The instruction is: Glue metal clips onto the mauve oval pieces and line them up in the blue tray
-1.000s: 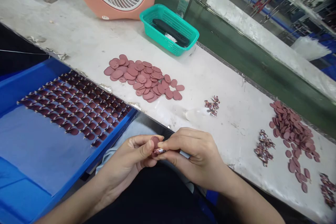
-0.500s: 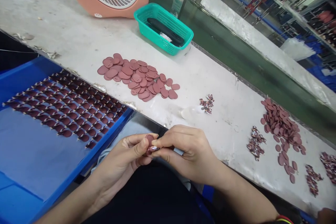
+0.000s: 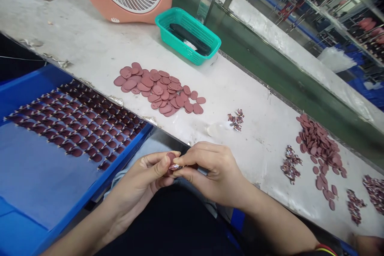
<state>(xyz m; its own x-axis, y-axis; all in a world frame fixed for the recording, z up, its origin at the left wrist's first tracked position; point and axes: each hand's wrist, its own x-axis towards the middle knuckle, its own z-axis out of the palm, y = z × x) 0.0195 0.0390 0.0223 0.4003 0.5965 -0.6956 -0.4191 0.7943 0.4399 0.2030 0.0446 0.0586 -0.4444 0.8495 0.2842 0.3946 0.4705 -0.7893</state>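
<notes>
My left hand (image 3: 150,174) pinches a dull red oval piece (image 3: 171,157) between thumb and fingers, just over my lap. My right hand (image 3: 214,172) meets it from the other side, its thumb and index finger closed on a small shiny piece (image 3: 175,167) at the oval's lower edge. Fingers hide most of both pieces, so I cannot tell whether they are joined. Beyond the hands, a loose pile of similar red ovals (image 3: 162,90) lies on the white table (image 3: 255,144). A small translucent bottle (image 3: 216,129) lies beside a little heap of shiny parts (image 3: 235,120).
At left, a blue tray (image 3: 39,74) holds rows of dark red pieces (image 3: 75,128). An orange fan (image 3: 135,18) and a green basket (image 3: 192,56) stand at the back. More red ovals (image 3: 321,140) and shiny clusters (image 3: 290,166) lie right. Another person's hand (image 3: 370,245) shows lower right.
Both hands stay almost in place, fingers still on the same pieces. The view has shifted slightly, and more of the other person's hand shows at lower right.
</notes>
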